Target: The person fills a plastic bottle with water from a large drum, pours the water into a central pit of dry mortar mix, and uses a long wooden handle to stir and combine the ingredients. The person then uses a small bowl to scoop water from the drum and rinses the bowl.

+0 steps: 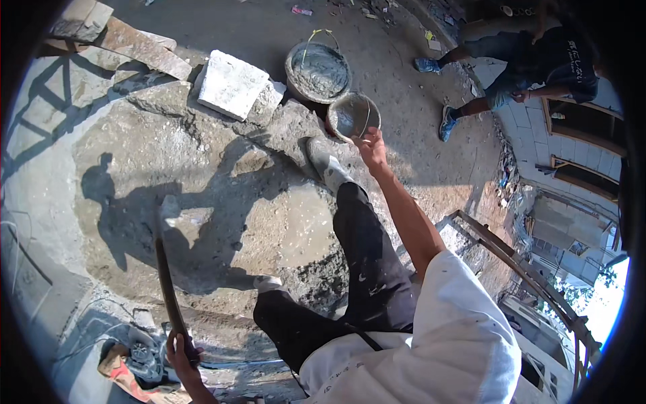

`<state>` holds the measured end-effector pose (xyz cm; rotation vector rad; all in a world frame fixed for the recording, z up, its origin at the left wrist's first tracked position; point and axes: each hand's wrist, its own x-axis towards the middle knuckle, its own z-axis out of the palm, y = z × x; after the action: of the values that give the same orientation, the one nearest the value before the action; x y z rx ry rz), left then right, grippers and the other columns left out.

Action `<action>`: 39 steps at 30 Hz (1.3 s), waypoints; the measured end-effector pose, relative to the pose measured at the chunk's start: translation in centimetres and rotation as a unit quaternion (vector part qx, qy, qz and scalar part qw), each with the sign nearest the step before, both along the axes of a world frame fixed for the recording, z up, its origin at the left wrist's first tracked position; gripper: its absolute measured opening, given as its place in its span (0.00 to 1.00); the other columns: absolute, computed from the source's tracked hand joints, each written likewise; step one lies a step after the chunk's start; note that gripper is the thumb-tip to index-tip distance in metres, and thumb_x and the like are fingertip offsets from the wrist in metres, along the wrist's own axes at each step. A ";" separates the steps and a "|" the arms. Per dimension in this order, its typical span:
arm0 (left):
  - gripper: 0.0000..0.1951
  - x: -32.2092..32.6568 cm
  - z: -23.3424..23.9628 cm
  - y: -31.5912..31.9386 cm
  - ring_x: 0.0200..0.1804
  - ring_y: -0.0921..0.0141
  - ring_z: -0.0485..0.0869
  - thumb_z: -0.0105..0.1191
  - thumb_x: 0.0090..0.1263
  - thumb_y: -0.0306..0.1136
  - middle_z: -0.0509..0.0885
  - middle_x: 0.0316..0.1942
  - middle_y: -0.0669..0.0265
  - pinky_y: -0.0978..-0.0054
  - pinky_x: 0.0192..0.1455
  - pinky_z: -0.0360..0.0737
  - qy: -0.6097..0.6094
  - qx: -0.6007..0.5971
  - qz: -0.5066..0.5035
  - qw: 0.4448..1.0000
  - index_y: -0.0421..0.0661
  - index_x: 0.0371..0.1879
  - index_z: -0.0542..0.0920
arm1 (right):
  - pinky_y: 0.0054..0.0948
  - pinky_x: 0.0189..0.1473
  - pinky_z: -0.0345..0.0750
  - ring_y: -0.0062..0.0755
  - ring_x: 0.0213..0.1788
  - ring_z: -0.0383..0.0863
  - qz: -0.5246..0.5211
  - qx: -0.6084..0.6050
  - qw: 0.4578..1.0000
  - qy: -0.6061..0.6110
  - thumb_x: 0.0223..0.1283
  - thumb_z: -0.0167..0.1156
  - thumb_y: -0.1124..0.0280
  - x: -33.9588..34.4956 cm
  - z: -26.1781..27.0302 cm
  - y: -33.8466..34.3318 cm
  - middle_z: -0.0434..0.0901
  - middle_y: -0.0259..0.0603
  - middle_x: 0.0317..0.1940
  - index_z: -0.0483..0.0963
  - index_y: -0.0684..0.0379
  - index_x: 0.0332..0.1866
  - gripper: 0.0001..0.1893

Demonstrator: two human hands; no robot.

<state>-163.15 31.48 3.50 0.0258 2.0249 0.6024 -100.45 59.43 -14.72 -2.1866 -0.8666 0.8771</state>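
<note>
My left hand [181, 356], at lower left, grips the end of a long wooden handle [169, 288]. The tool's head at the far end is blurred, and I cannot tell its kind. My right arm reaches forward, and my right hand [371, 147] holds the near rim of a smaller bucket [353, 115] with a thin wire bail. Its inside is coated with grey mortar. Touching it on the far side stands a larger bucket [318, 70], nearly full of wet grey mortar, its bail raised. My right boot [328, 161] is just short of the smaller bucket.
A white block [233, 83] and rough stones edge the wet mixing patch [308, 222]. Boards [144, 48] lie at upper left. A person [535, 70] is at upper right by a block wall. A wooden frame [525, 272] stands right; a torn bag [121, 371] lies lower left.
</note>
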 end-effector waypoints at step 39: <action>0.31 14.8 2.8 0.5 0.65 0.48 0.70 0.60 0.61 0.35 0.63 0.69 0.47 0.59 0.66 0.71 0.518 -0.009 -0.052 0.854 0.51 0.66 0.68 | 0.33 0.42 0.76 0.34 0.39 0.82 0.615 -0.015 0.769 -0.174 0.67 0.53 0.61 21.7 21.5 14.0 0.83 0.49 0.36 0.78 0.66 0.47 0.17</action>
<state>-148.39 31.94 6.26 0.5544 3.0431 0.5428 -78.76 73.40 6.82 -1.5985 -2.6057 0.9857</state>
